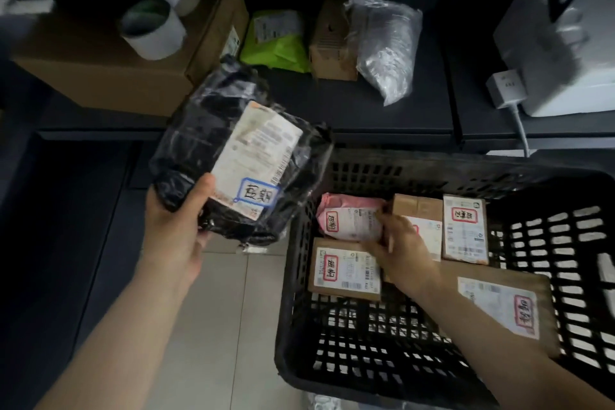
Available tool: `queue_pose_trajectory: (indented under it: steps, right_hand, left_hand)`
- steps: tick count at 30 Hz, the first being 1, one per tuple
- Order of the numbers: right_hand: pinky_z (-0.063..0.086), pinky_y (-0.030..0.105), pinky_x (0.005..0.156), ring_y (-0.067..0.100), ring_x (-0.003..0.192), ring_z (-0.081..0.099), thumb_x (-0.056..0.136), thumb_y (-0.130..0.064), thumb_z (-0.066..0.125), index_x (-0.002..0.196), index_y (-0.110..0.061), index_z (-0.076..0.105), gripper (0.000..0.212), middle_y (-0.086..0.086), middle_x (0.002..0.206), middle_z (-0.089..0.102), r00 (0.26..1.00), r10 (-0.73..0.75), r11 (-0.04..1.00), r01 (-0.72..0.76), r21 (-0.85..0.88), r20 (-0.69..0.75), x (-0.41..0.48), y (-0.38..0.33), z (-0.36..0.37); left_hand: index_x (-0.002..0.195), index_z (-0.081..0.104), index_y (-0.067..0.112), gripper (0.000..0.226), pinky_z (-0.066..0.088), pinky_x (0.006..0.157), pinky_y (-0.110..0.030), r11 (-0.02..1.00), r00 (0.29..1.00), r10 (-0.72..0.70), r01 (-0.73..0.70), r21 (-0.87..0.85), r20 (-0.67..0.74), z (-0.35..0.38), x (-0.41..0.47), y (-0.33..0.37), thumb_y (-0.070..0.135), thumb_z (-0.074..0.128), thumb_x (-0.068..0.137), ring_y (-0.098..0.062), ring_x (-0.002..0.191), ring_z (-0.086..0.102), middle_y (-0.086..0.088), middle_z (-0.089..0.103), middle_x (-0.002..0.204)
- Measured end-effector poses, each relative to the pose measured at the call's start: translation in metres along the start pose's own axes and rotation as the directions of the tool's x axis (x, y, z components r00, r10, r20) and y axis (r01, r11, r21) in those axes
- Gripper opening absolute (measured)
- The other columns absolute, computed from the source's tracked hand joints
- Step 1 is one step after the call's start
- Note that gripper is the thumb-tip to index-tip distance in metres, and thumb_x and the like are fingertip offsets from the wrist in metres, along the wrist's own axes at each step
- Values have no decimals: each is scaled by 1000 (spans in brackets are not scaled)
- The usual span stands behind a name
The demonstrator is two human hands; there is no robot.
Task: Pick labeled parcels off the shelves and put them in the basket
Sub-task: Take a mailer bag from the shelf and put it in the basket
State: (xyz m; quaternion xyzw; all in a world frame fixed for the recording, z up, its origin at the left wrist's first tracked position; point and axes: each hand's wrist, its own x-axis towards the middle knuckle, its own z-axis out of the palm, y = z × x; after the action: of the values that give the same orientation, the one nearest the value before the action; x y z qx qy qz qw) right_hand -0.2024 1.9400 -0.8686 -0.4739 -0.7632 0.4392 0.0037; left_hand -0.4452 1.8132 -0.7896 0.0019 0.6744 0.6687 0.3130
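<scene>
One camera on the person's head looks down, close above the black basket (332, 170) and shelf (382, 116).

A black plastic parcel (233, 156) with a white label and a blue-bordered tag is seen at centre left. At lower right, a black lattice-patterned basket (549, 233) holds a pink parcel (346, 213) and brown boxes (346, 268) with white labels and red-bordered tags. A lime-green bag (276, 43) is seen on the dark shelf (366, 110) at the top.

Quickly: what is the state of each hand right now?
Left hand: closed on the black parcel, held beside the basket.
Right hand: inside the basket, on the pink parcel; grip cannot be told.
</scene>
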Motion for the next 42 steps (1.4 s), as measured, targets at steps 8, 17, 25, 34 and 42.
queue_pose_trajectory:
  steps: [8,17,25,34,42]
  right_hand:
    - [-9,43,115,26,141,-24,83,-50,63,142,-18,-30,115,8,152,-30,915,36,696,265,-667,401,18,49,84]
    - [-2,48,116,37,143,-1,80,-44,65,144,-19,-26,114,20,154,-5,946,32,578,245,-779,322,17,50,94]
    - [-10,41,114,37,141,-6,78,-49,63,145,-25,-24,113,16,154,-7,955,-99,672,271,-689,279,-18,13,34]
    - [25,41,104,35,120,29,59,-53,74,148,-27,5,115,16,131,27,818,442,874,-484,-26,-369,-37,54,-58]
    - [28,48,102,37,122,28,59,-57,72,141,-29,12,105,19,129,29,646,640,732,-677,75,-416,-5,100,-71]
  left_hand:
    - [119,58,30,37,58,65,-36,986,983,-98,75,-151,-153,-41,9,-40,16,65,85,-17,96,69,4,71,109]
    - [119,58,27,36,59,65,-34,989,991,-86,72,-127,-106,-41,-3,-40,15,63,85,-15,92,70,2,72,107]
    - [118,59,28,36,59,71,-38,991,998,-52,47,-122,-37,3,-24,-13,12,61,86,-13,94,70,6,72,104]
    - [125,54,21,43,56,77,-40,998,992,-41,35,52,119,73,-57,-9,8,63,85,-20,103,66,-2,67,116]
    - [125,51,19,53,52,83,-46,968,964,-118,57,245,240,91,-62,-53,8,70,77,-25,102,65,-7,68,113]
